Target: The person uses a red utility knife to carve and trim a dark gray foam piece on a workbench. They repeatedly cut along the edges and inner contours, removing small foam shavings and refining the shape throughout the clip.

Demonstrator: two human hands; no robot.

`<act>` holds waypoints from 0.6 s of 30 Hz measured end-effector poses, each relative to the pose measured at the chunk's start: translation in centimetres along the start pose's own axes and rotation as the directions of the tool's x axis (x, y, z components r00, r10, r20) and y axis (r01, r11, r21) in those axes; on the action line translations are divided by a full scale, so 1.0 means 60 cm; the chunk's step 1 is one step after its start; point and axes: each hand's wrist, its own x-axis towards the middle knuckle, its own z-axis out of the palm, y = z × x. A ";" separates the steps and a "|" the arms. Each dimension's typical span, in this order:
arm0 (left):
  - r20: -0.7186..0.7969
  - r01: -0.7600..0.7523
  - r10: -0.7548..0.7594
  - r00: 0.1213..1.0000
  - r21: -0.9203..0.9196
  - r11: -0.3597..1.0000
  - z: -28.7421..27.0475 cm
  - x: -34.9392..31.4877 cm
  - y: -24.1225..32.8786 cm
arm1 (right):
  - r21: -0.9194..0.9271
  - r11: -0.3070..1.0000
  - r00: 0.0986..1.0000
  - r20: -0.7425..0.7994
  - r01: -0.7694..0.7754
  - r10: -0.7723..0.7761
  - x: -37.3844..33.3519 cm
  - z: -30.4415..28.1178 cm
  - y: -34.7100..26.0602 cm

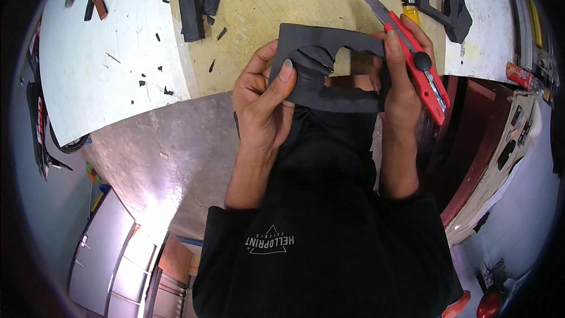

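Note:
Between my two hands is a black foam piece (347,99) with a ragged, scalloped opening cut through it. Its left end is pinched by my left hand (265,94), thumb on top of the foam near some sliced layers. My right hand (401,79) grips the foam's right end and also carries a red utility knife (415,62). The knife slants along the outside of that hand, its blade out and pointing up and away to the left. A round black knob shows on its body. Part of my right hand's fingers is hidden behind the foam.
Foam offcuts (191,12) and small black scraps lie at the far left of the worktable (253,17). A yellow lighter (411,9) and another cut foam piece (453,17) sit far right. A tool with a brown handle (97,3) rests on the white left part.

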 end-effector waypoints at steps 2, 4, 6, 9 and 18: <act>0.005 0.012 -0.012 1.000 0.012 1.000 -0.001 -0.002 0.001 | 0.013 1.000 1.000 0.014 -0.021 0.021 0.002 0.000 -0.001; 0.006 -0.046 0.046 0.999 0.193 0.980 -0.009 -0.006 0.000 | 0.007 1.000 1.000 0.005 -0.016 0.016 0.002 0.004 -0.004; 0.005 -0.089 0.093 0.996 0.352 0.932 -0.005 -0.010 0.004 | -0.018 1.000 1.000 0.004 0.016 -0.016 0.003 0.005 -0.008; 0.013 -0.125 0.136 0.991 0.490 0.863 0.016 -0.013 0.018 | -0.053 0.996 0.997 0.006 0.075 -0.075 -0.002 0.007 -0.012; 0.044 -0.193 0.203 0.978 0.550 0.813 0.028 -0.015 0.026 | -0.020 1.000 1.000 -0.008 0.021 -0.022 -0.014 0.016 -0.037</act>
